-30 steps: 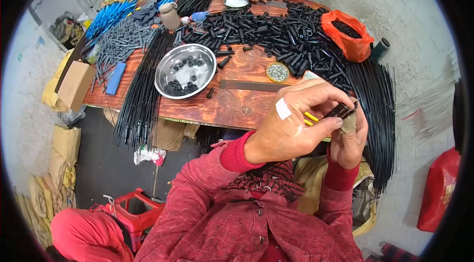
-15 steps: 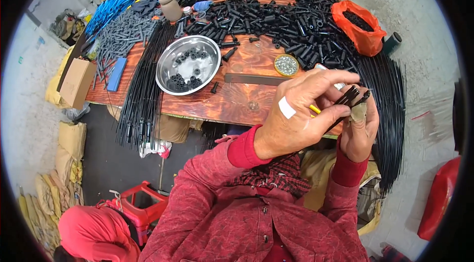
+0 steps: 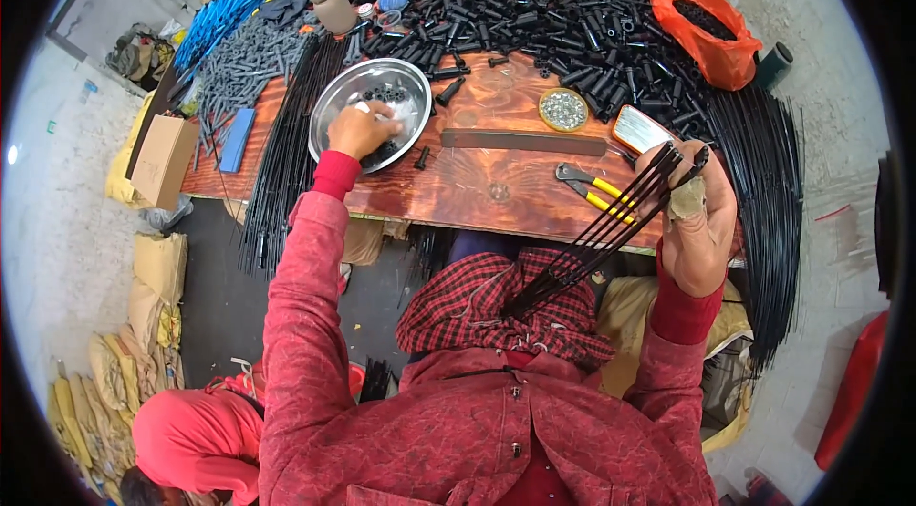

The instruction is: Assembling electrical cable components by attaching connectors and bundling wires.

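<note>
I'm seeing the right hand (image 3: 704, 220) holding black rods (image 3: 611, 237) aslant, near ends over the lap (image 3: 453, 306), presumably so it is sharing the weight and the left hand (image 3: 357, 132) is being freed for the bowl (image 3: 415, 86). The right fingers are curling closed around the rods just below their far tips; at the left of the counter (image 3: 458, 191), the left fingers are bending down, partly spread, over small black parts (image 3: 386, 94) in the bowl, and I cannot tell whether they are gripping one.
</note>
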`<state>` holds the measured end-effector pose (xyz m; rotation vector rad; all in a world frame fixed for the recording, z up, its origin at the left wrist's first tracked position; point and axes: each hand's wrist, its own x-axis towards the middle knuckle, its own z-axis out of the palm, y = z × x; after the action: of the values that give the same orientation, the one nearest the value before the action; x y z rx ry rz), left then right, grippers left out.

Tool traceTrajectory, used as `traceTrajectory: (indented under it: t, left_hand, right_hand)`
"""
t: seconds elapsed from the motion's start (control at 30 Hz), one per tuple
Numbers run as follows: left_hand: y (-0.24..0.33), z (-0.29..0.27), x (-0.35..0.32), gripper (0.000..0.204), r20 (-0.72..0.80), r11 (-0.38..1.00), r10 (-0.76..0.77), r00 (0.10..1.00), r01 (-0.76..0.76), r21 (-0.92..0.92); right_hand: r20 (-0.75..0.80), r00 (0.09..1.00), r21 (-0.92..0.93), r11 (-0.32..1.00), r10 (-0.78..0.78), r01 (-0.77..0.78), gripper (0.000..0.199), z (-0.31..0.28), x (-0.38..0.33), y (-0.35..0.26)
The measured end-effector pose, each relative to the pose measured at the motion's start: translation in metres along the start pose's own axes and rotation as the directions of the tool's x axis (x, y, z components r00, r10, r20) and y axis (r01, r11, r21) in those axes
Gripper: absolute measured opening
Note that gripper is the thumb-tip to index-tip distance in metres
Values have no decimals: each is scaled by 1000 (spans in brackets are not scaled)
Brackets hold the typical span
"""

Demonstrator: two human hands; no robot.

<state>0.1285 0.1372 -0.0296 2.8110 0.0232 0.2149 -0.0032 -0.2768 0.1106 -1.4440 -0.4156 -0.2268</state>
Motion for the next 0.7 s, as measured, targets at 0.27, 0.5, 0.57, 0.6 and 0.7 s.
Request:
traceTrajectory:
  t: [0.27,0.5,0.57,0.6,0.7]
  left_hand:
    - [-14,-39,27,22,215,648,-12,976,172,-742]
    - [89,-149,0,27,288,186,370,883,234,-954]
    - [118,-141,-11,23,313,162,506,804,268,-950]
    - [128,-137,-19,24,286,75,571,769,298,-952]
    - [135,-134,-30,28,273,-63,524,807,356,-932]
  right_hand:
    - [49,998,10,999,32,-32,52,10,6,-1]
    - [341,939,101,992,40,-79,35,47,30,-3]
    - [431,901,139,983,46,-117,52,56,32,0]
    - [481,876,226,960,37,-164,56,62,30,-1]
    - [540,841,248,953,13,-174,65,66,25,-5]
